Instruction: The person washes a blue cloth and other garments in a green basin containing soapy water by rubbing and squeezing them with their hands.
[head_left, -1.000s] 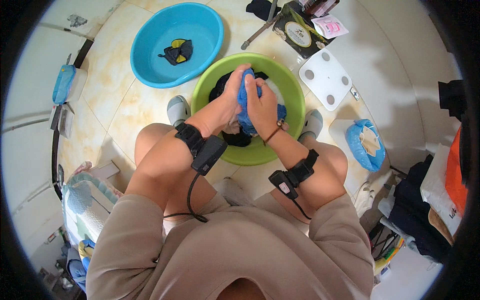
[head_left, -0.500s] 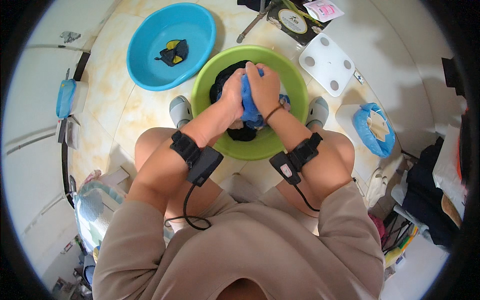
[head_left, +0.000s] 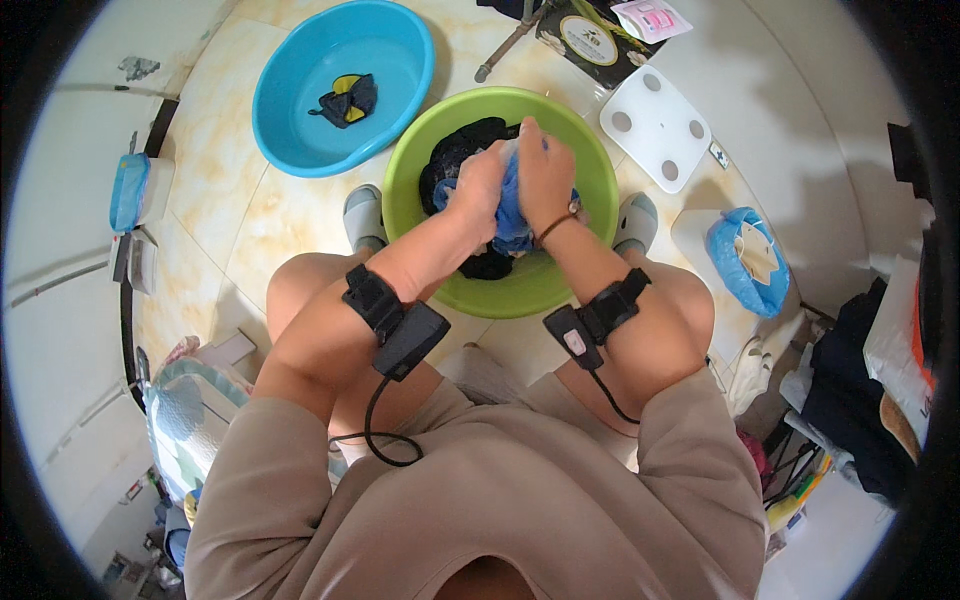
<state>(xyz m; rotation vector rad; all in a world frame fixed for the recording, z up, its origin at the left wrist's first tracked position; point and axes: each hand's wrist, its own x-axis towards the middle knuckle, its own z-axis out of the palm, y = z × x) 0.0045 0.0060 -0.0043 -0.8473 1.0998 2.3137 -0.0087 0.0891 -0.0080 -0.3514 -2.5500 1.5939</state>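
Note:
A bunched blue cloth (head_left: 511, 205) is gripped between my two hands over the green basin (head_left: 402, 215). My left hand (head_left: 478, 185) closes on it from the left, and my right hand (head_left: 546, 175) from the right, with the thumb up. A little whitish foam shows between the hands. Below them, dark wet clothes (head_left: 448, 160) lie in the basin, mostly at its left side. The lower part of the blue cloth hangs down toward them. What sort of garment the blue cloth is, I cannot tell.
A blue basin (head_left: 275, 115) at the far left holds a small black and yellow cloth (head_left: 348, 102). My slippered feet (head_left: 364, 218) flank the green basin. Right of it are a white scale (head_left: 656, 130) and a bin with a blue bag (head_left: 748, 262). Behind stands a dark box (head_left: 590, 42).
My hands have shifted slightly to the right and moved a little apart, still gripping the blue cloth. More of the dark clothes shows on the left side of the green basin.

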